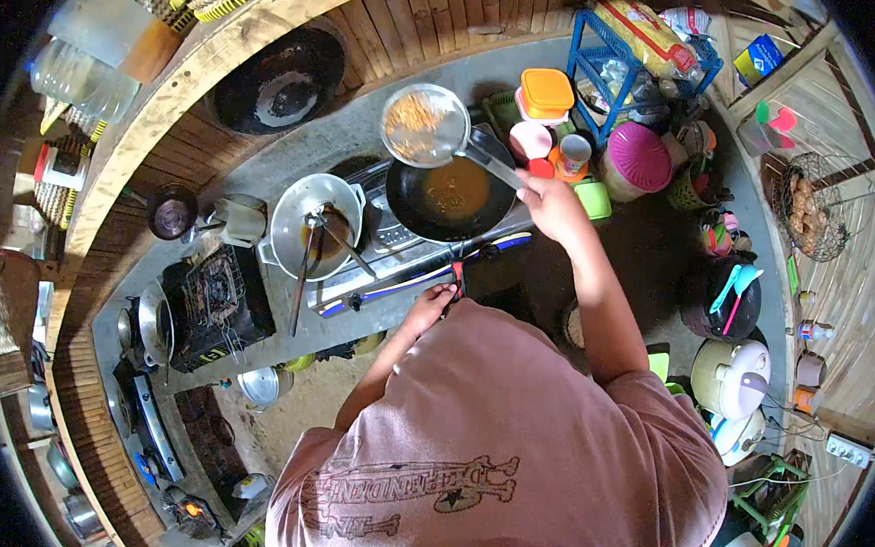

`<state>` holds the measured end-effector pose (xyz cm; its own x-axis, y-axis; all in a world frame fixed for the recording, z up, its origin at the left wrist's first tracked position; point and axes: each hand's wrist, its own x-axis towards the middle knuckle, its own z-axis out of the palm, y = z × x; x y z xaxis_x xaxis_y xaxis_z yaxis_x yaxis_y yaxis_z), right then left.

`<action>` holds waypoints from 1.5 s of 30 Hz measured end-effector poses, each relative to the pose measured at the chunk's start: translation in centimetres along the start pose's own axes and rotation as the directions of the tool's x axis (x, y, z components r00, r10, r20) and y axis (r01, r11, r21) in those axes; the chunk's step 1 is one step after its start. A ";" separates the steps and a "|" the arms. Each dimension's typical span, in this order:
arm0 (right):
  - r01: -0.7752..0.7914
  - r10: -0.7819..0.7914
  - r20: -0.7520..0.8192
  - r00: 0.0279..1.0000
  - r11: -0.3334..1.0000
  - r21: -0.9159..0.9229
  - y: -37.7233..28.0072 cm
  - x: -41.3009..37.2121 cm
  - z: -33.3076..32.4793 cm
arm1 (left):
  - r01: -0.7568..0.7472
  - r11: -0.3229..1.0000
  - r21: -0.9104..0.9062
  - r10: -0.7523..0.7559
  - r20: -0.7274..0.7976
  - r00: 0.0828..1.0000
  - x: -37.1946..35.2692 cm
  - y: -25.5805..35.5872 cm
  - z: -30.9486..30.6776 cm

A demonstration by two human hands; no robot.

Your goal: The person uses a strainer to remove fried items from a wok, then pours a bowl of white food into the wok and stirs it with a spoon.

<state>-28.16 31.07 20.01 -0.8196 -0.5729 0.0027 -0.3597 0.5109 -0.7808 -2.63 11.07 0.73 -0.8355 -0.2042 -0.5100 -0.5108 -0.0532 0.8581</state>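
My right hand (556,207) is closed round the handle of a metal strainer (454,127). Golden fried bits (414,119) lie in the strainer's bowl, which is held above the far rim of a black frying pan (402,203). Brown oil (455,190) covers the pan's bottom. Down at the pan's red and black handle (458,270), my left hand (431,307) has its fingers wrapped round the end. The pan sits on a gas stove (392,233). Left of it is a pale two-handled pot (286,219) with dark liquid and utensils leaning inside.
A blue rack (575,66) with packets stands at the back right, near an orange-lidded tub (546,93) and a pink-lidded container (639,154). A black grill stove (217,305) is at left. A large black wok (279,81) hangs on the wooden wall. A rice cooker (730,378) stands at right.
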 end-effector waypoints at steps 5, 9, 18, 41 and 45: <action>-0.107 0.135 0.121 0.983 0.971 -0.212 6.4 0.3 4.4 | -0.016 1.000 -0.004 0.016 0.001 1.000 0.2 -0.3 -0.1; -0.174 0.179 0.099 0.979 0.983 -0.058 2.5 0.7 1.6 | 0.100 0.994 0.040 -0.102 0.034 0.994 -0.6 1.5 -0.2; 0.182 -0.180 -0.065 0.982 0.983 0.034 -9.4 1.0 -9.9 | 0.004 0.999 0.036 -0.005 0.019 1.000 -0.3 1.2 0.0; -0.162 0.183 0.091 0.979 0.966 -0.200 8.5 0.2 6.0 | -0.023 0.984 0.174 0.015 0.047 0.999 0.4 -0.6 -0.3; -0.146 0.167 0.117 0.979 0.975 -0.169 8.7 0.0 6.3 | -0.090 0.988 0.125 0.089 0.017 0.996 0.4 -1.0 -0.2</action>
<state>-28.50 31.46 9.22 -0.8100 -0.5509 -0.2010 -0.3063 0.6897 -0.6561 -2.42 10.88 -0.30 -0.8809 -0.1914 -0.4329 -0.4547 0.0878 0.8863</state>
